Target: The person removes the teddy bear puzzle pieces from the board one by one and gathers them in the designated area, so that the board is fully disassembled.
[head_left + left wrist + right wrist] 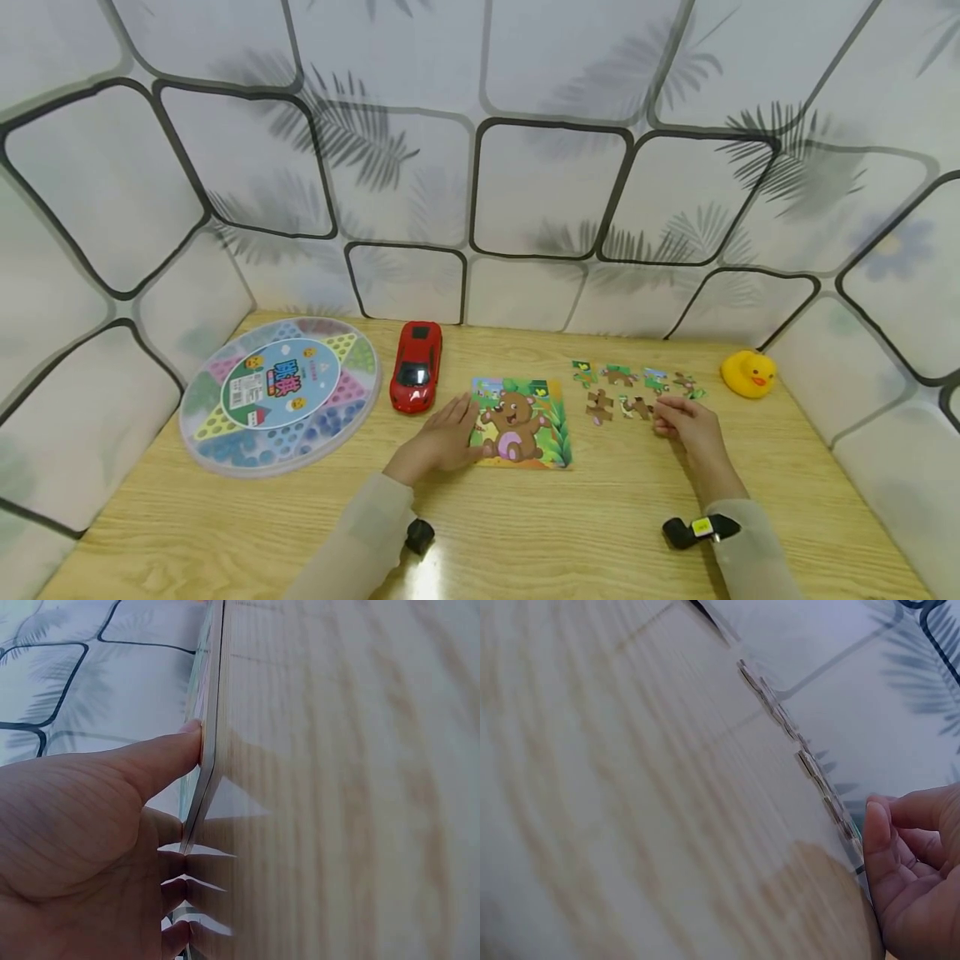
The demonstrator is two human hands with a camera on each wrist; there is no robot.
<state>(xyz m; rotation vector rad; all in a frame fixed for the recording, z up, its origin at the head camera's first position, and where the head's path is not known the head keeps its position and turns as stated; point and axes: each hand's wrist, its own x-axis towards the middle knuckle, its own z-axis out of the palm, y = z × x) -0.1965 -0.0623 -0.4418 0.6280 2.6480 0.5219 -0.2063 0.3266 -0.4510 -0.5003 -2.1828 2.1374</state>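
Observation:
A bear puzzle (517,425) lies flat on the table. My left hand (444,437) rests along its left side with the fingers extended; in the left wrist view the thumb (176,754) touches the puzzle's edge. To the right of it, several loose puzzle pieces (599,407) lie apart in two rough rows. At the right end of the lower row is my right hand (692,429), down at table height with curled fingers beside a brown piece (642,407). Its thumb (879,829) and index finger meet at the tips. Whether a piece is between them is hidden.
On the left lies a round Chinese checkers board (281,396) under a clear cover. A red toy car (416,367) stands between it and the puzzle. A yellow rubber duck (747,373) sits at the far right. Patterned panels (525,192) enclose the back and sides.

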